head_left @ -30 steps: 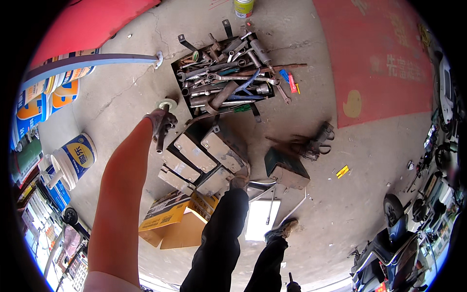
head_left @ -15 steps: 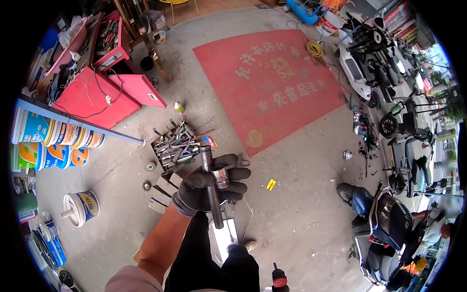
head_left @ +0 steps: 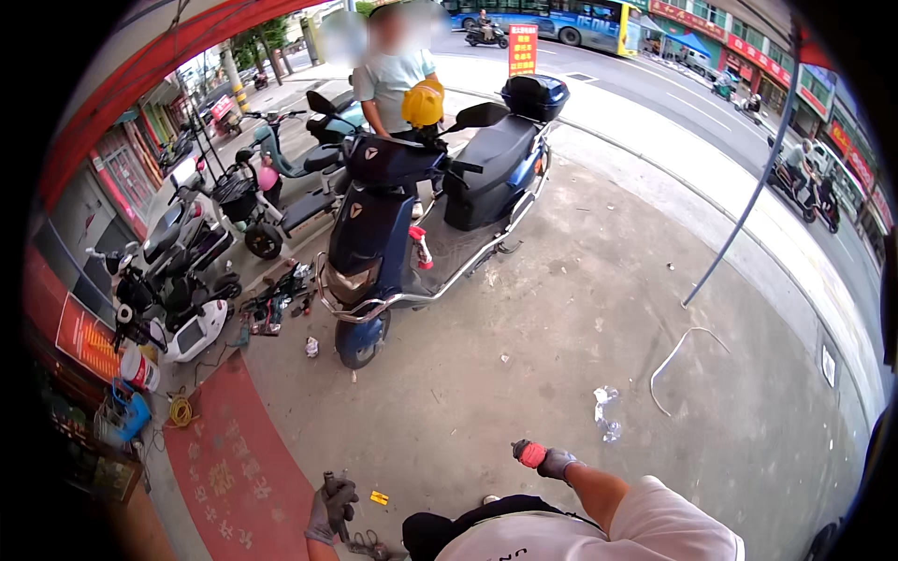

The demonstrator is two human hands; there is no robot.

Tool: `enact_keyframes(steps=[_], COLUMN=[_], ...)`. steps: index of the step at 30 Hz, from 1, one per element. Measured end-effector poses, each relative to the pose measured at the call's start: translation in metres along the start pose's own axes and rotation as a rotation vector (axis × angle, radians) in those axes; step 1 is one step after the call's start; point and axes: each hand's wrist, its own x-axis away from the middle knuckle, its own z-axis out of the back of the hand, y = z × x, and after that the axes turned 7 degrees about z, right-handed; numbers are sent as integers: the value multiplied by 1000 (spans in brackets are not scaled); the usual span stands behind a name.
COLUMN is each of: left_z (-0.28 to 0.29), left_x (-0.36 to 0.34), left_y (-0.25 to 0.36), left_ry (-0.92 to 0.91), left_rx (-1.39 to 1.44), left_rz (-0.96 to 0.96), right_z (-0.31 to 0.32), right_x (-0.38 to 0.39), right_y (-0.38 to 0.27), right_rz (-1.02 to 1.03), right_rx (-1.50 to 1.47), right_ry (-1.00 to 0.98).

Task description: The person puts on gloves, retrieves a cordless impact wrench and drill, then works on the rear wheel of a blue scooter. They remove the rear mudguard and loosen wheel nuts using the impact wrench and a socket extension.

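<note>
At the lower edge, my gloved left hand [head_left: 332, 512] is closed around a dark metal tube-like socket tool [head_left: 328, 480], whose end sticks out above the fingers. The chrome socket seen earlier on that palm cannot be made out here. Lower right of centre, my gloved right hand [head_left: 558, 463] grips a red and black power tool [head_left: 531, 454], its nose pointing left. Much of its body is hidden by the glove. A small yellow card [head_left: 379, 497] lies on the floor just right of my left hand.
A dark blue scooter [head_left: 374, 224] stands ahead, with a person [head_left: 388, 89] behind it holding a yellow helmet [head_left: 423, 101]. More scooters and loose parts line the left. A red mat [head_left: 238, 458] lies lower left. A slanted pole [head_left: 748, 187] and white tubing [head_left: 659, 374] are right.
My view has swung right, from the toolbox and mat toward the scooter and street. My left hand has closed from an open palm around the tool. My right hand has come into view with the power tool.
</note>
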Motion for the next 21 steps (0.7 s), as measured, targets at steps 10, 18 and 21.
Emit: enact_keyframes(steps=[10,18,21], left_z=[-125,-388,-490], left_x=[-228,-515,-654], left_y=[-89,65,205], left_ry=[-129,-401,-390], left_rx=[-582,-934,-795], left_rz=[1135,769,367], right_z=[-29,32,165], right_x=[36,47,0], right_y=[188,281,268], right_rz=[-612,-1026,-990], right_rx=[-574,-803,-923], right_ry=[-114,-176,100])
